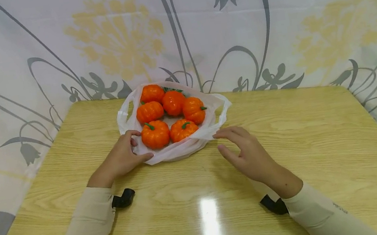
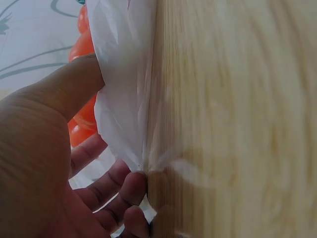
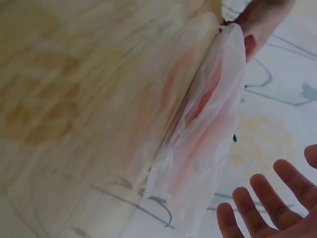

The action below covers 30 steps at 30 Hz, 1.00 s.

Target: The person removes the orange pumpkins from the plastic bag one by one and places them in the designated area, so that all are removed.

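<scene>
Head view: left hand (image 1: 122,156) touches pumpkin-filled bag (image 1: 177,152).

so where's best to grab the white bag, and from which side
Probably the left handle loop with the left hand and the right handle loop with the right hand, each from its outer side: they jut out at opposite ends of the white bag, beyond the orange pumpkins inside.
</scene>
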### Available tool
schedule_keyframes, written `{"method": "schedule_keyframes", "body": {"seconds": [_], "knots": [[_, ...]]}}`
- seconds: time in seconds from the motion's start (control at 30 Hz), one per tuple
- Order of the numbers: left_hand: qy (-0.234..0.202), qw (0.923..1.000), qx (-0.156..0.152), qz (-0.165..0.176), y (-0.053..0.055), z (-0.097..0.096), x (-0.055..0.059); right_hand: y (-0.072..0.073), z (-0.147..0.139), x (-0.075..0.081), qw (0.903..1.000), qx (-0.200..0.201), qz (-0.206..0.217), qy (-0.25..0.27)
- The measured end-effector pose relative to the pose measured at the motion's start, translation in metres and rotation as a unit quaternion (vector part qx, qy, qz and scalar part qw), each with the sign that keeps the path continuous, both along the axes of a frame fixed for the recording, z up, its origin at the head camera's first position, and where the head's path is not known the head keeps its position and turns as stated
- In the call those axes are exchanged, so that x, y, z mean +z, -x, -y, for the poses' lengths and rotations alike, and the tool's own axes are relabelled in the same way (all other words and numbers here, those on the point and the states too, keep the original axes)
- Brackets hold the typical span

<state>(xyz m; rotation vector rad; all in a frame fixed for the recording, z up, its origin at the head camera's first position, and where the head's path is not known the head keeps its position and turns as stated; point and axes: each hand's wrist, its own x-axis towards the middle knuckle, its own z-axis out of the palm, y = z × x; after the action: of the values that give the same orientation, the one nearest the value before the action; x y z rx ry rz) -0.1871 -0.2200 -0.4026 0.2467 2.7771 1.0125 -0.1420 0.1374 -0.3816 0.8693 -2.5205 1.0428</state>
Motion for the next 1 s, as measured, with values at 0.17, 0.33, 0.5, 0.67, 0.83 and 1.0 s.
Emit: {"method": "schedule_keyframes", "body": {"seconds": [0.17, 0.33, 0.5, 0.67, 0.83, 1.0], "knots": [[-0.017, 0.9998, -0.006, 0.009, 0.002, 0.006, -0.002, 0.005, 0.004, 0.000, 0.9998, 0.010, 0.019, 0.001], [-0.029, 0.9995, -0.005, 0.015, 0.003, 0.009, -0.005, 0.014, 0.013, 0.000, 0.9993, 0.020, 0.030, 0.005], [-0.034, 0.9992, -0.001, 0.023, 0.002, 0.010, -0.005, 0.022, 0.025, 0.003, 0.9987, 0.033, 0.035, 0.018], [-0.036, 0.9992, -0.003, 0.016, 0.003, 0.010, -0.007, 0.030, 0.037, 0.005, 0.9980, 0.044, 0.037, 0.026], [-0.045, 0.9989, -0.010, 0.010, 0.003, 0.009, -0.010, 0.041, 0.048, 0.007, 0.9975, 0.051, 0.041, 0.027], [-0.045, 0.9988, -0.010, 0.012, 0.004, 0.006, -0.008, 0.052, 0.055, 0.008, 0.9964, 0.058, 0.055, 0.030]]}}
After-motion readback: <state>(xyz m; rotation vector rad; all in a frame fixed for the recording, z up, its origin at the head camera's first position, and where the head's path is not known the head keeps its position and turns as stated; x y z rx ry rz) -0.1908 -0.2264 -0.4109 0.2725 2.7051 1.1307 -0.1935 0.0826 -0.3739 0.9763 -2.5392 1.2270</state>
